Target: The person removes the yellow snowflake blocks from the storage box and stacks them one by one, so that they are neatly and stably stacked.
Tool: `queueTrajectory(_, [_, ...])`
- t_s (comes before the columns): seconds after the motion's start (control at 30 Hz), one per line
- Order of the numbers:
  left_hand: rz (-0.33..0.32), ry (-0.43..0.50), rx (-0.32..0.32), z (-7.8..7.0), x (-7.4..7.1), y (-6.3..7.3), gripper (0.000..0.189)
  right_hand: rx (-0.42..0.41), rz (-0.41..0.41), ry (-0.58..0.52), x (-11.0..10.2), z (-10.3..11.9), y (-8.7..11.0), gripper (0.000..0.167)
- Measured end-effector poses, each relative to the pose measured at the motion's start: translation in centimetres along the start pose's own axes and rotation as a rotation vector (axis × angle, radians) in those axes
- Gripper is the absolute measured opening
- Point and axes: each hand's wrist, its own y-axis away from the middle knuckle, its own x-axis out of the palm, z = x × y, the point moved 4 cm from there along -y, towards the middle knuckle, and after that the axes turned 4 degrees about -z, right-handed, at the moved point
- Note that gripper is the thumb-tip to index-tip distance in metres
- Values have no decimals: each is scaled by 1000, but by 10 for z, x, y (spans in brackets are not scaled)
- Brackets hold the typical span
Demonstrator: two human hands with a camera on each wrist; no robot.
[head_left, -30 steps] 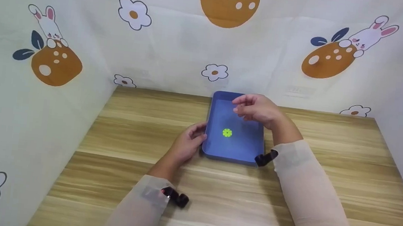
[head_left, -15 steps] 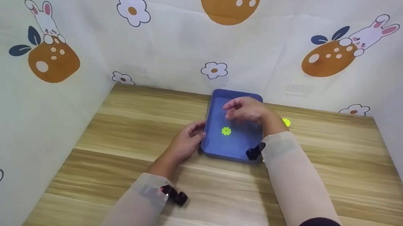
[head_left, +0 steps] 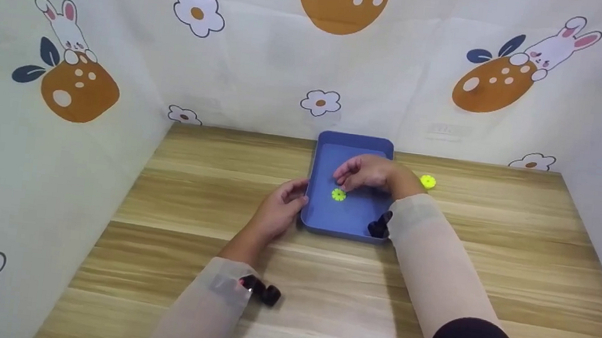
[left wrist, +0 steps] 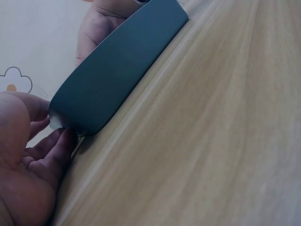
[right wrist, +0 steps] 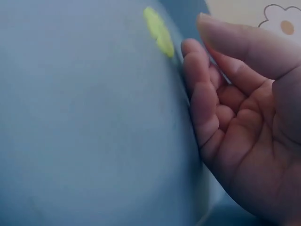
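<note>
A blue rectangular tray (head_left: 344,227) stands on the wooden table, its far end near the back wall. Inside it lies a small yellow-green notched disc (head_left: 338,195), like a flower, also seen in the right wrist view as a bright yellow disc (right wrist: 159,32). My right hand (head_left: 366,173) reaches over the tray, fingers bent and thumb apart, just beyond the disc. Nothing shows between its fingers (right wrist: 201,94) in the right wrist view. My left hand (head_left: 279,210) touches the tray's left outer wall with relaxed fingers and thumb; some contact is hidden.
Another yellow disc (head_left: 428,182) lies on the table (head_left: 508,224) right of the tray, partly behind the right forearm. Printed cloth walls (head_left: 255,74) close in the back and both sides. A black wrist camera (head_left: 379,225) hangs over the tray's near right corner.
My right hand has moved left and nearer, down toward the disc in the tray. The second disc has come into view beyond the right forearm. My left hand stays at the tray.
</note>
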Motion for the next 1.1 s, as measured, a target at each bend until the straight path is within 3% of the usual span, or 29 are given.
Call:
queueTrajectory(0.23, [2, 5, 19, -2, 0, -2, 47, -22, 31, 123, -1, 4, 3, 43])
queueTrajectory(0.5, [-7, -2, 16, -1, -1, -5, 46, -42, 11, 287, 0, 7, 3, 42])
queueTrajectory(0.93, [-8, -15, -4, 2, -2, -2, 46, -40, -37, 410, 6, 8, 3, 32])
queueTrajectory(1.1, [-2, -10, 4, 3, -1, -2, 47, -43, -30, 397, 6, 8, 3, 27])
